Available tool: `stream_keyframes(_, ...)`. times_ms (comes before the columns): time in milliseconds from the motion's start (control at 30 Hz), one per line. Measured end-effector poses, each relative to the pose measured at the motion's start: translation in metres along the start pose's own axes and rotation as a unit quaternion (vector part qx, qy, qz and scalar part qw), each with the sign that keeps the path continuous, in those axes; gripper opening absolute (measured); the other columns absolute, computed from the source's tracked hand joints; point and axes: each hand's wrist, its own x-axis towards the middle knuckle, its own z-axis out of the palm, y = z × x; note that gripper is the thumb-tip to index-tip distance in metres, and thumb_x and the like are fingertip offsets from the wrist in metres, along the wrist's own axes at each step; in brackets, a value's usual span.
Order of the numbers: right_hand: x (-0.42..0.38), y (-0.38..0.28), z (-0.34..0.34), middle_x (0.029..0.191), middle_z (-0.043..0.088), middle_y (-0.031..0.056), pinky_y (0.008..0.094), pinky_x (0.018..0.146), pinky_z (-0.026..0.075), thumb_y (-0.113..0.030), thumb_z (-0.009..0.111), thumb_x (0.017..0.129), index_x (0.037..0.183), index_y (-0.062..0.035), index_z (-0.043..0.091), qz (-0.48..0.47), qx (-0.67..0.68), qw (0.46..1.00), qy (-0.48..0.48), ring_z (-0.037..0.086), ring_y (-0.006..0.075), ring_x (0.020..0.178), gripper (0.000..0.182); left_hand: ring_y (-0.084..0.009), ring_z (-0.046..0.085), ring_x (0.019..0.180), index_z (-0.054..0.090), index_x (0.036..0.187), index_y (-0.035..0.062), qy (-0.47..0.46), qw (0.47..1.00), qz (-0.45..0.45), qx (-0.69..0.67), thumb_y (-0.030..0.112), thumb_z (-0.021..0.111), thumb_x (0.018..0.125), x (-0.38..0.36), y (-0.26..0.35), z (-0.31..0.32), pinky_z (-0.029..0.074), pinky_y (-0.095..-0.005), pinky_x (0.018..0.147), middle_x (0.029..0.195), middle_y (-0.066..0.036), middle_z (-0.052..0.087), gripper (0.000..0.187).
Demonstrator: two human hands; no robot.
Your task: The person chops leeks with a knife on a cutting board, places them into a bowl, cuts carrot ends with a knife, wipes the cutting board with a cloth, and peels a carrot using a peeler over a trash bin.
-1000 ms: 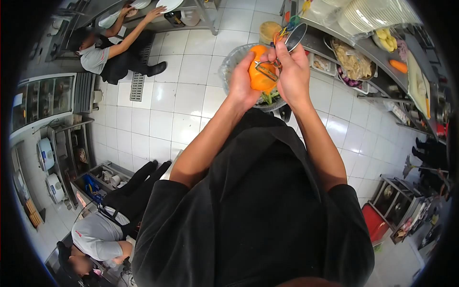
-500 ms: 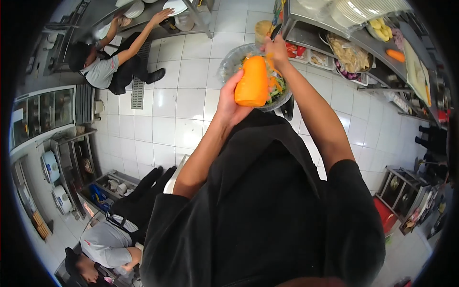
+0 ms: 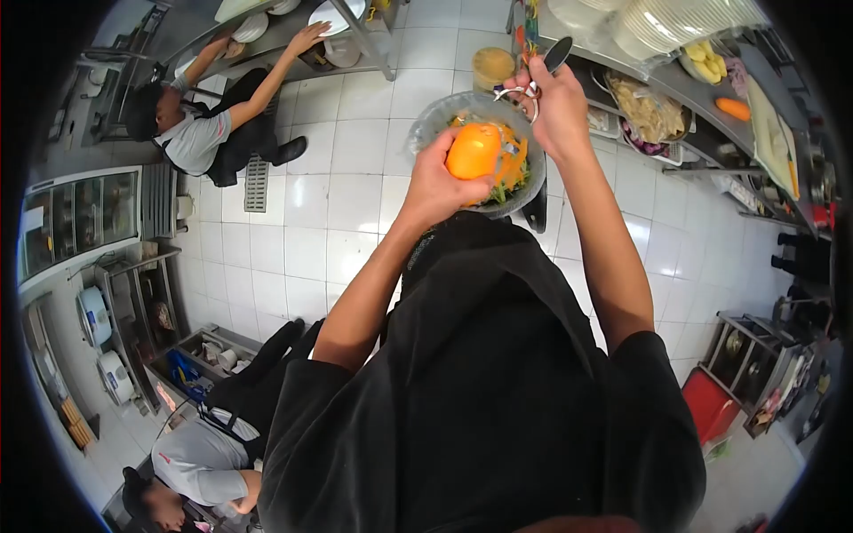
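Observation:
My left hand (image 3: 437, 185) is wrapped round a thick, peeled carrot (image 3: 474, 151), its rounded end tilted up toward me. Beneath it stands a round bin (image 3: 433, 117) lined with clear plastic, with orange peel strips (image 3: 511, 164) and green scraps inside. In my right hand (image 3: 560, 111), raised at the bin's far right side, is a peeler (image 3: 526, 96) with a shiny metal head and a dark handle end sticking out above the fingers. The peeler is apart from the carrot.
A steel counter at right holds stacked plates (image 3: 684, 27), another carrot (image 3: 733, 108) and a cutting board (image 3: 775, 133). A lidded tub (image 3: 493, 67) stands beyond the bin. One co-worker (image 3: 191, 129) reaches into shelves at upper left; another (image 3: 200, 453) stands at lower left.
My right hand with the peeler has moved right and toward me, away from the carrot. The carrot has tipped and now shows more of its end, lower over the bin.

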Motion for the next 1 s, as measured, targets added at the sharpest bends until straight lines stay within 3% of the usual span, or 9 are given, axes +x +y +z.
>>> stream_keyframes(200, -0.037, -0.012, 0.025, 0.076, 0.053, 0.003, 0.0316, 0.072, 0.047, -0.018, 0.049, 0.096, 0.104, -0.0032, 0.052, 0.033, 0.062, 0.996, -0.057, 0.059, 0.0172, 0.076, 0.017, -0.0236, 0.065, 0.087, 0.057, 0.108, -0.0028, 0.043, 0.987, 0.032, 0.148, 0.017, 0.073, 0.057, 0.008, 0.006, 0.007, 0.05, -0.0334, 0.079, 0.094, -0.015, 0.065, 0.057)
stream_keyframes(400, -0.04, 0.005, 0.028, 0.074, 0.052, 0.0019, 0.028, 0.068, 0.047, -0.015, 0.047, 0.096, 0.101, -0.0041, 0.052, -0.025, 0.049, 0.998, -0.032, 0.056, 0.0147, 0.072, 0.012, -0.0264, 0.064, 0.087, 0.057, 0.109, -0.0014, 0.049, 0.993, 0.016, 0.107, 0.016, 0.074, 0.057, 0.005, 0.007, 0.01, 0.05, -0.0337, 0.08, 0.095, -0.014, 0.064, 0.058)
stream_keyframes(500, -0.012, 0.04, 0.002, 0.072, 0.053, 0.0032, 0.028, 0.065, 0.046, -0.012, 0.047, 0.095, 0.096, -0.0034, 0.052, -0.092, -0.122, 0.987, 0.044, 0.056, 0.0139, 0.067, 0.01, -0.0258, 0.063, 0.088, 0.056, 0.109, -0.001, 0.072, 0.99, 0.087, 0.085, 0.016, 0.075, 0.057, -0.008, 0.003, 0.009, 0.049, -0.0336, 0.081, 0.097, -0.014, 0.064, 0.058)
stream_keyframes(567, 0.012, 0.094, -0.049, 0.073, 0.055, 0.0047, 0.028, 0.063, 0.046, -0.013, 0.048, 0.094, 0.095, -0.0028, 0.051, -0.057, -0.197, 0.976, 0.079, 0.056, 0.0136, 0.066, 0.011, -0.025, 0.063, 0.089, 0.056, 0.109, -0.0008, 0.059, 0.992, 0.087, 0.075, 0.016, 0.075, 0.057, -0.011, 0.015, 0.007, 0.049, -0.0334, 0.081, 0.097, -0.014, 0.063, 0.057)
stream_keyframes(700, 0.016, 0.085, -0.051, 0.075, 0.057, 0.0071, 0.0277, 0.061, 0.045, -0.014, 0.05, 0.093, 0.094, -0.0018, 0.052, -0.034, -0.249, 0.964, 0.087, 0.056, 0.0136, 0.066, 0.013, -0.023, 0.063, 0.092, 0.054, 0.112, -0.0011, 0.048, 0.989, 0.097, 0.097, 0.016, 0.077, 0.06, -0.003, -0.002, 0.001, 0.049, -0.0337, 0.082, 0.101, -0.013, 0.063, 0.06)
stream_keyframes(733, 0.015, 0.07, -0.044, 0.074, 0.056, 0.0064, 0.0285, 0.063, 0.046, -0.014, 0.048, 0.095, 0.095, -0.0022, 0.052, -0.047, -0.275, 0.958, 0.069, 0.057, 0.015, 0.067, 0.012, -0.0231, 0.062, 0.093, 0.053, 0.113, -0.0009, 0.042, 0.996, 0.068, 0.047, 0.017, 0.075, 0.064, -0.004, -0.001, 0.0, 0.05, -0.0344, 0.081, 0.102, -0.012, 0.062, 0.057)
stream_keyframes(833, 0.007, 0.041, -0.022, 0.072, 0.056, 0.0056, 0.0301, 0.065, 0.046, -0.015, 0.047, 0.096, 0.095, -0.002, 0.051, -0.032, -0.069, 0.995, 0.064, 0.059, 0.0179, 0.066, 0.013, -0.0236, 0.061, 0.096, 0.05, 0.114, 0.0004, 0.035, 0.985, -0.041, -0.162, 0.022, 0.067, 0.076, 0.001, 0.004, 0.0, 0.05, -0.0369, 0.082, 0.105, -0.011, 0.06, 0.047)
stream_keyframes(900, -0.014, 0.017, -0.005, 0.074, 0.055, 0.005, 0.0319, 0.069, 0.047, -0.017, 0.046, 0.097, 0.095, -0.0024, 0.051, -0.008, 0.021, 0.999, 0.042, 0.059, 0.0189, 0.072, 0.015, -0.024, 0.06, 0.097, 0.048, 0.114, 0.0021, 0.052, 0.912, -0.146, -0.38, 0.027, 0.058, 0.085, 0.01, -0.001, 0.002, 0.05, -0.0393, 0.083, 0.106, -0.011, 0.059, 0.039)
stream_keyframes(1000, -0.043, -0.011, 0.02, 0.076, 0.054, 0.0047, 0.033, 0.072, 0.048, -0.018, 0.047, 0.097, 0.096, -0.0026, 0.05, 0.007, 0.1, 0.995, -0.006, 0.059, 0.019, 0.076, 0.016, -0.0254, 0.056, 0.105, 0.047, 0.119, 0.0049, 0.008, 0.833, -0.192, -0.518, 0.032, 0.045, 0.088, 0.022, 0.0, 0.001, 0.047, -0.041, 0.09, 0.112, -0.013, 0.055, 0.041)
